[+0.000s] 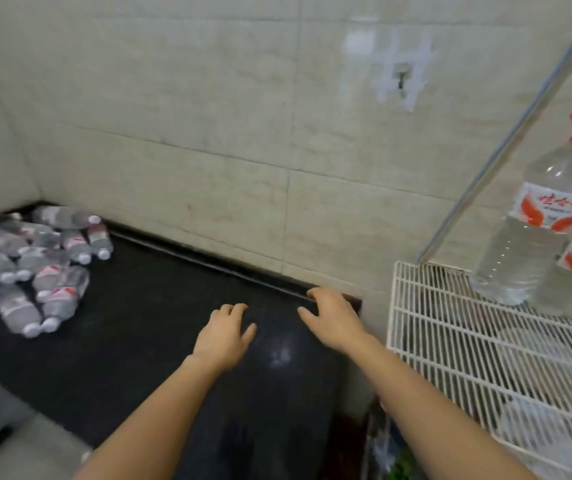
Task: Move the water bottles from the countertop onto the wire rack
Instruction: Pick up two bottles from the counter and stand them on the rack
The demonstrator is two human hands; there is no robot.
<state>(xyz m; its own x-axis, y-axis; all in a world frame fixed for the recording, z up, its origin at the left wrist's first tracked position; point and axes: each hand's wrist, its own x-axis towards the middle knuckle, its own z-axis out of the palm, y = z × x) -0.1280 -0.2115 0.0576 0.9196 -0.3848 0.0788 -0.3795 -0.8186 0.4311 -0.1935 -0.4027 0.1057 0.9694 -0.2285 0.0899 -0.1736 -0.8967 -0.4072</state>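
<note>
We reach both arms out over the dark desk [159,306], holding nothing. Our left hand [223,336] and right hand [333,317] are apart, fingers loosely curled; the right one is near the desk's back edge by the tiled wall [208,116]. Whether either touches the desk, we cannot tell. The bottles [31,268] lie in a heap in the far left corner of the desk, well apart from our hands. The white rack [485,358] is on our right, with two big bottles [534,230] upright at its back beside a slanting metal pole [506,140].
</note>
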